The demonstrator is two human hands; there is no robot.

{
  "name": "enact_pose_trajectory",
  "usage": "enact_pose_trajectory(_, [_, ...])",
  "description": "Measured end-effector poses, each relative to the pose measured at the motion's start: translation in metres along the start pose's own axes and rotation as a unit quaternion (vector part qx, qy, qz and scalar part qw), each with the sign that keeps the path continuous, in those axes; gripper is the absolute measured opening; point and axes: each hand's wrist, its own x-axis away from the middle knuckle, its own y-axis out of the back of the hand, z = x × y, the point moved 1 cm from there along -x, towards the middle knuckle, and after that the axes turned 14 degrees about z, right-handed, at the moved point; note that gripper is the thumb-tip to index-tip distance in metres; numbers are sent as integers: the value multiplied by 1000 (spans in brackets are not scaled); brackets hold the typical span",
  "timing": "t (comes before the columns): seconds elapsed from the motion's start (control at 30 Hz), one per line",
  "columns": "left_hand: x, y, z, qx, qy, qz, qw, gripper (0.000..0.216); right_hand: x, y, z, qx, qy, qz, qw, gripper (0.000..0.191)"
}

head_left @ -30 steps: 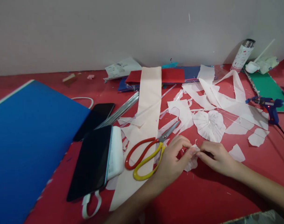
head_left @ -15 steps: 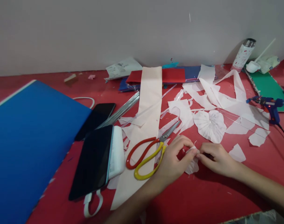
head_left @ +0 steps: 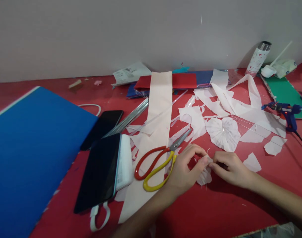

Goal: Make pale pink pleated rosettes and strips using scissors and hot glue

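Observation:
Both hands work low over the red floor surface (head_left: 215, 211). My left hand (head_left: 184, 172) and my right hand (head_left: 230, 168) each pinch the top of a small crumpled piece of white paper (head_left: 204, 173) held between them, fingers closed on it. Red and yellow handled scissors (head_left: 157, 162) lie just left of my left hand, blades pointing up right. A pleated white heart-shaped paper piece (head_left: 224, 132) lies just beyond my hands. A long pale strip of paper (head_left: 157, 109) runs from the wall toward me.
A blue board (head_left: 29, 155) fills the left side. A dark phone on a white power bank (head_left: 103, 170) and another phone (head_left: 102, 127) lie beside it. White paper scraps (head_left: 240, 105), a blue glue gun (head_left: 288, 114), a green sheet (head_left: 284, 92) and a bottle (head_left: 258, 58) sit at right.
The hands stay on the small white paper with only slight finger shifts. The view has drifted a little.

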Motion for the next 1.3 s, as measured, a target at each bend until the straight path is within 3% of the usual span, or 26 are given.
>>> enact_pose_trajectory(0.27, [1,-2,4,-38,28,41,998,20,2,12,2,-27,-44,-111,992,29])
enact_pose_trajectory(0.4, [2,-4,6,-8,48,23,999,22,1,10,0,-64,-61,-50,995,23])
enact_pose_trajectory(0.57, [1,-3,10,20,69,9,997,23,-4,3,-2,-52,-75,42,995,32])
enact_pose_trajectory(0.77, [0,-3,12,23,88,31,995,24,-4,6,-3,1,-40,15,999,37])
enact_pose_trajectory(0.93, [1,-3,12,18,79,19,997,28,-4,7,-3,-43,-37,46,997,27])
enact_pose_trajectory(1.3, [1,-9,7,-33,38,9,999,25,-6,4,-5,-69,-26,41,996,27])
